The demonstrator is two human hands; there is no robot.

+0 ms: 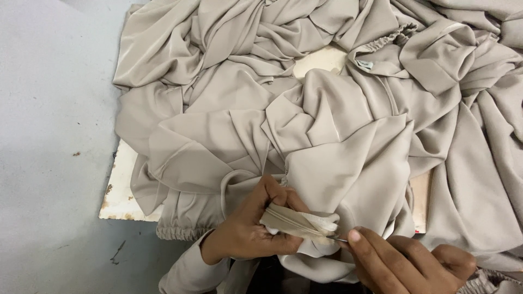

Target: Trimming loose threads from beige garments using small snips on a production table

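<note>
Pinching a folded strip of beige cloth with a zipper (298,222) along it, the left hand (251,228) sits at the near edge of the scene, just left of centre. Its grip is clamped on that strip: thumb below, fingers curled over the top, so the strip sticks out of the grip to the right. The zipper's long axis runs left to right, dipping slightly toward the near side at its right end, where white lining shows around it.

At that right end, the right hand (406,264) comes in from the near right corner. Its thumb and forefinger are pressed together on a thin metal tool (339,239), whose tip points left and touches the strip's end. Whether it is a needle or a seam picker is too small to tell.

Beyond both hands, the rest of the garment (327,109) lies heaped in loose folds, spreading far and right across a pale board (122,188) that lies on the grey floor (49,109). An elastic cuff (182,231) lies just left of the left wrist.
</note>
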